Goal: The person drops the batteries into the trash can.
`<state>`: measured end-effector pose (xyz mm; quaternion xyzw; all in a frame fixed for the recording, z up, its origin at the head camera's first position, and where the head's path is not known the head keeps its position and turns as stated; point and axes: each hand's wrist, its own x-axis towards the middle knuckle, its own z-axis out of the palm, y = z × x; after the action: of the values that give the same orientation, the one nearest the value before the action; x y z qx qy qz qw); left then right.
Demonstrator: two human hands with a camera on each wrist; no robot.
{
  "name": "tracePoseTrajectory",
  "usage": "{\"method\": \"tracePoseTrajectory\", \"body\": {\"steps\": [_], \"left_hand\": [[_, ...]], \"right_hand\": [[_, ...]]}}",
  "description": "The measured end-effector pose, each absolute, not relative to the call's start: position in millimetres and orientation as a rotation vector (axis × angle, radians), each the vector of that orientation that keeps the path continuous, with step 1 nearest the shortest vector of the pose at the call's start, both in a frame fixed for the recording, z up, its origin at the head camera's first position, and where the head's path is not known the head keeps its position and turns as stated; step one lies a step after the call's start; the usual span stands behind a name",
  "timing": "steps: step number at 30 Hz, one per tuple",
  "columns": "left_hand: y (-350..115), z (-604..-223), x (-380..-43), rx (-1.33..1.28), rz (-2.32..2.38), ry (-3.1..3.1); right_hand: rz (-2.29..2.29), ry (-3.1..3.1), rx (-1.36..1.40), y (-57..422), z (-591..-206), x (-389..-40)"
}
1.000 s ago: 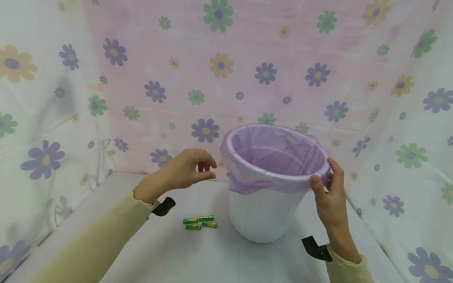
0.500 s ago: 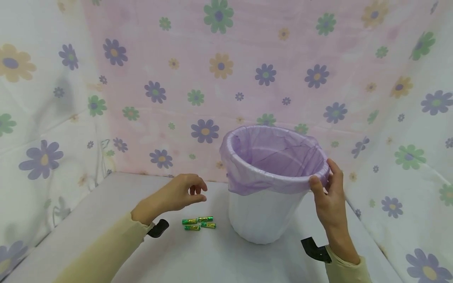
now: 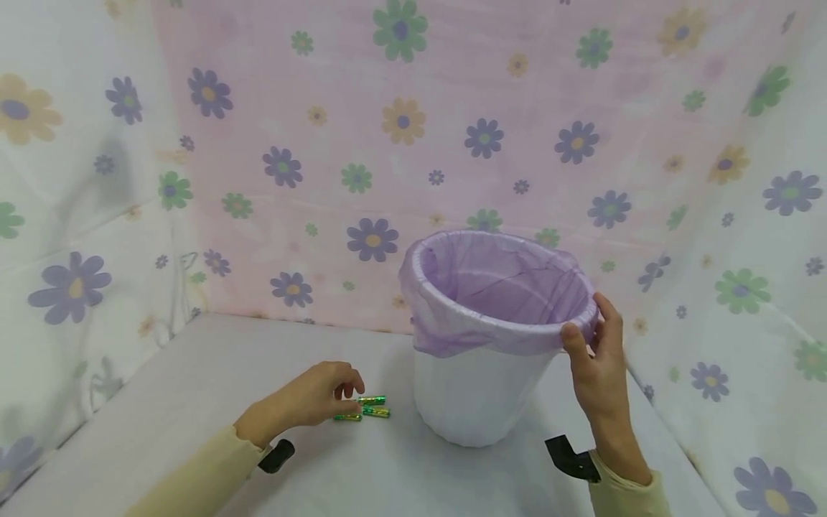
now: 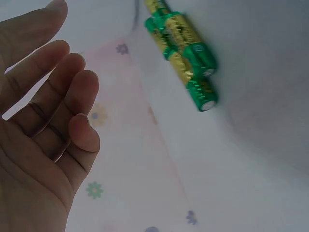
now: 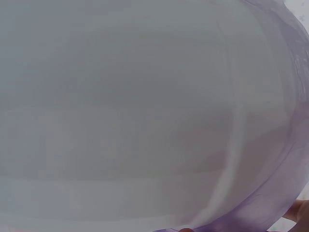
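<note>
My left hand [image 3: 316,395] hangs just over several green-and-gold batteries [image 3: 377,412] on the white table, its fingers loosely bent with nothing between them. In the left wrist view the batteries [image 4: 190,41] lie close together, apart from the fingertips [image 4: 84,92]; in the head view the hand partly covers them. At the right, my right hand [image 3: 601,373] grips the rim of a white trash bin [image 3: 478,395], thumb in front and fingers behind. A thin purple bag [image 3: 504,276] lines the bin and folds down over its rim. The bin wall [image 5: 120,121] fills most of the right wrist view.
The white tabletop [image 3: 245,359] runs back to a pink flowered cloth [image 3: 426,143]. White flowered cloths stand at the left [image 3: 71,215] and right [image 3: 743,215]. The bin stands upright just right of the batteries.
My left hand has come down from beside the bin's rim to the batteries, shifting a little left. My right hand keeps its grip on the rim, and the bin stays in place.
</note>
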<state>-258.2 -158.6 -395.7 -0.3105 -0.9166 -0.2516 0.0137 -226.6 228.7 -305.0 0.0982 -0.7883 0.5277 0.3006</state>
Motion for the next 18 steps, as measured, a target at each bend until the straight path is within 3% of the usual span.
{"method": "tracePoseTrajectory", "body": {"steps": [18], "left_hand": [[-157, -437, -268, -0.943, -0.627, -2.966]], "right_hand": [[1.417, -2.112, 0.243, 229, -302, -228]]}}
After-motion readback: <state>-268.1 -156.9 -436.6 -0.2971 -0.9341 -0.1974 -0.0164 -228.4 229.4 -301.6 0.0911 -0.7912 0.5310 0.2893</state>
